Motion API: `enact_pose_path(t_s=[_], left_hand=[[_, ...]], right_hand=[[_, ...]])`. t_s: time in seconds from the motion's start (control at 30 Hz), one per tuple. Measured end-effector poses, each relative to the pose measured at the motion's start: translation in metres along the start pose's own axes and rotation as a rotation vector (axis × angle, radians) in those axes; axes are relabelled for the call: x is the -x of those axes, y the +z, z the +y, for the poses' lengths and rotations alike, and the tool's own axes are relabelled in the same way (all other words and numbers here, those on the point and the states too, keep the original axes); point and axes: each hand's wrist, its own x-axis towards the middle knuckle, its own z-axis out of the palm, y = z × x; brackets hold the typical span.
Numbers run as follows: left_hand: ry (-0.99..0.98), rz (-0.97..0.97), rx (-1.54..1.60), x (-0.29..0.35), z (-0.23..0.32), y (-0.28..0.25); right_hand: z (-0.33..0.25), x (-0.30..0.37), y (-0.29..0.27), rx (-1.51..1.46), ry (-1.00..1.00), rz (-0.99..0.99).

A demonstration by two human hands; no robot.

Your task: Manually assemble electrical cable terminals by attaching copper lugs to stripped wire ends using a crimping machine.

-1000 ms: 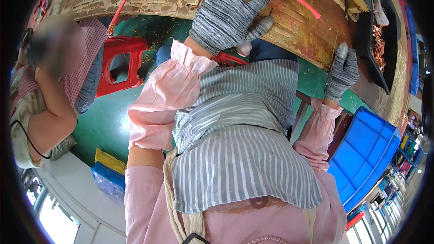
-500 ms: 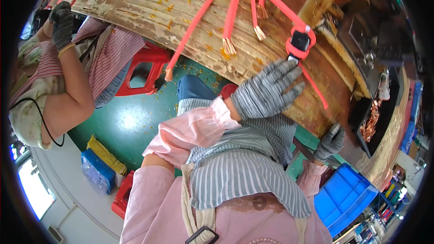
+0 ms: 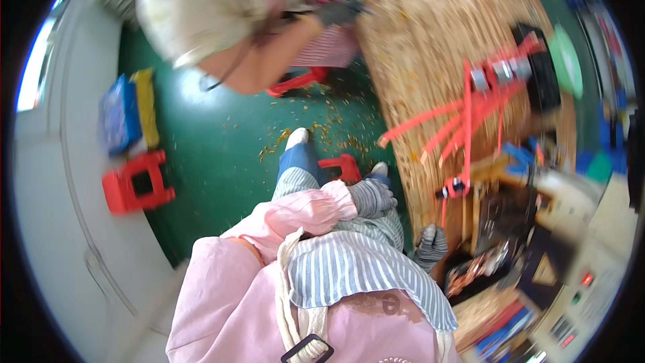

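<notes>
while your left hand sits low beside the wooden table, its fingers close together, your right hand is at the table's near corner, fingers together too (i can't tell whether either grips anything). the red cables lie on the table, perhaps fanned to keep them separate; copper-coloured scraps sit by its near end, seemingly for easy reach.

leftmost red stool stands on green floor | blue bin and yellow bundle sit beyond stool | white panelling runs left of stool
</notes>
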Motion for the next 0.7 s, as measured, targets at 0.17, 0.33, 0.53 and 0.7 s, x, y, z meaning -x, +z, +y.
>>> enact_pose_path(t_s=[0.17, 0.33, 0.53, 0.7], left_hand=[[-0.661, 0.639, 0.493, 0.15, -0.016, -0.055], [-1.396, 1.711, 0.626, 0.301, -0.027, 0.088], [-0.631, 3.712, 2.01, 0.285, 0.042, 0.435], [-1.553, 2.951, 2.376, 0.26, 0.093, 0.421]], right_hand=[[-0.093, -0.058, 0.1, -0.122, -0.372, -0.508], [-0.195, -0.006, 0.224, 0.081, -0.769, -1.099], [-0.251, 0.132, 0.365, 0.591, -1.244, -1.804], [-0.305, 0.207, 0.45, 0.757, -1.157, -2.016]])
